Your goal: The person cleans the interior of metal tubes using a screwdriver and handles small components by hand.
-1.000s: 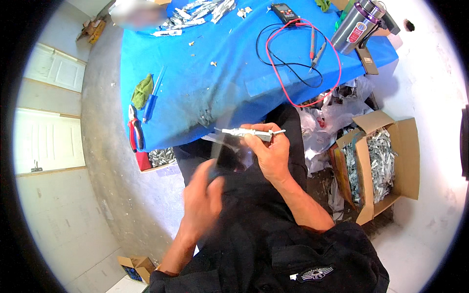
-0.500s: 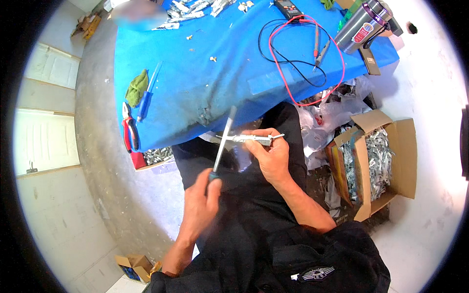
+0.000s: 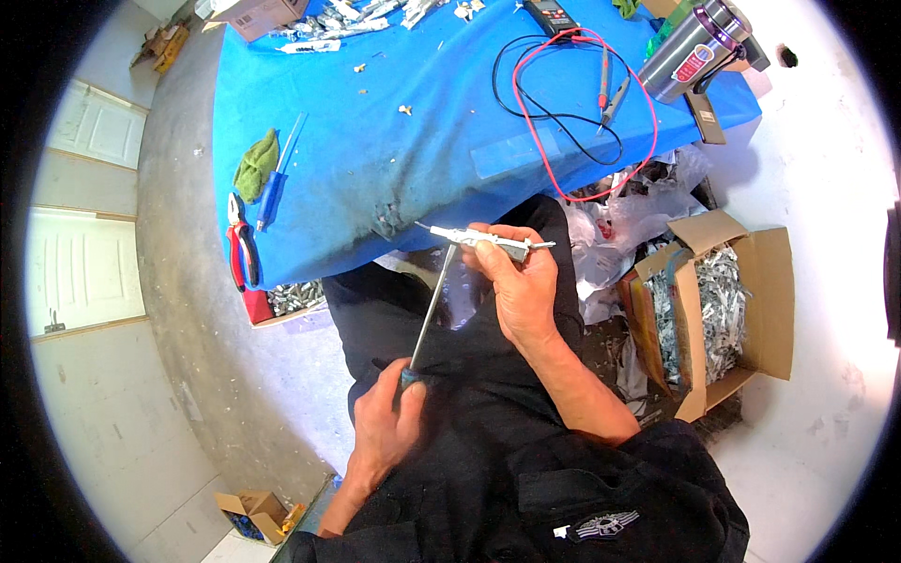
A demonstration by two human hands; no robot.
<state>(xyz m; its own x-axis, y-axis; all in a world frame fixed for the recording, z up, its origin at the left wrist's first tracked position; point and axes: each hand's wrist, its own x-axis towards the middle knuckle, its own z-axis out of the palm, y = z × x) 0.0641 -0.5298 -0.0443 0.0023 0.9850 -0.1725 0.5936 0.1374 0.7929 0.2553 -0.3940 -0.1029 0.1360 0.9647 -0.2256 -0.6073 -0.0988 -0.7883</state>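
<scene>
Over lap point(image 3: 483, 375), screwdriver point(image 3: 433, 314) pulled back from across metal part point(image 3: 502, 245) to near edge, likely engaged; handle point(image 3: 410, 377) clenched in left grip point(image 3: 383, 422), part pinched in right grip point(image 3: 524, 293)

No wording or number can be read with certainty. A red and white sticker point(image 3: 693, 64) is borne by a metallic flask point(image 3: 663, 82) near the right edge of the blue cloth point(image 3: 422, 113). Small markings too fine to be made out are carried by a dark meter point(image 3: 551, 19) at the cloth's far edge. Blurred print is shown on a cardboard box point(image 3: 263, 16) at the cloth's far left corner. A pale striped emblem point(image 3: 605, 526) is worn on a black garment point(image 3: 469, 488), nearer than the cloth.
</scene>
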